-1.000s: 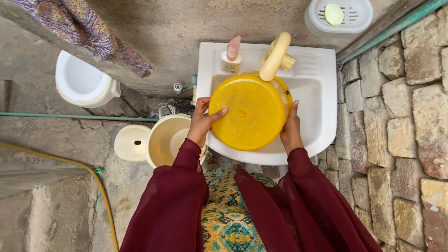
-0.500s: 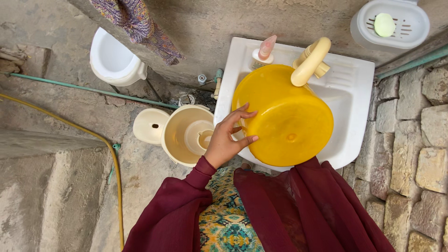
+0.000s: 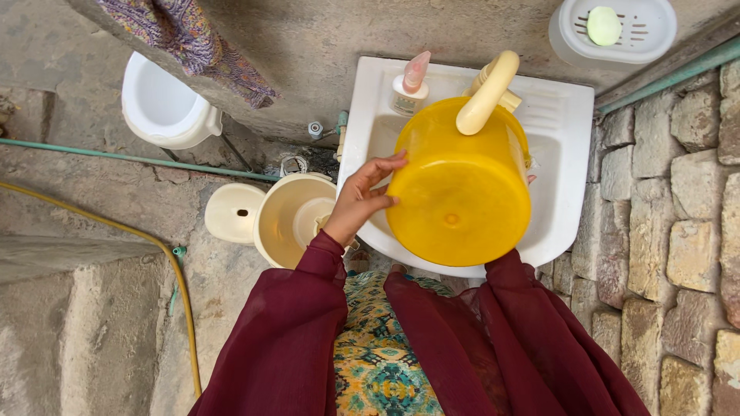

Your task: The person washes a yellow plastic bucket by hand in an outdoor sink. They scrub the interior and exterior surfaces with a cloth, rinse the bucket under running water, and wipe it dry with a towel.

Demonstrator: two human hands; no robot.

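Tipped further since a moment ago, one yellow bucket (image 3: 460,192) now shows its underside over the white sink (image 3: 566,123), under the sink's cream tap (image 3: 487,92). One left hand (image 3: 362,196) presses spread fingers on its side; the right hand's grip is hidden behind it. One pump bottle (image 3: 408,85) stands on the sink's rim. Left of the sink sits one cream pail (image 3: 289,219), its lid (image 3: 231,213) beside. One soap dish (image 3: 617,31) holds a green bar (image 3: 603,25).
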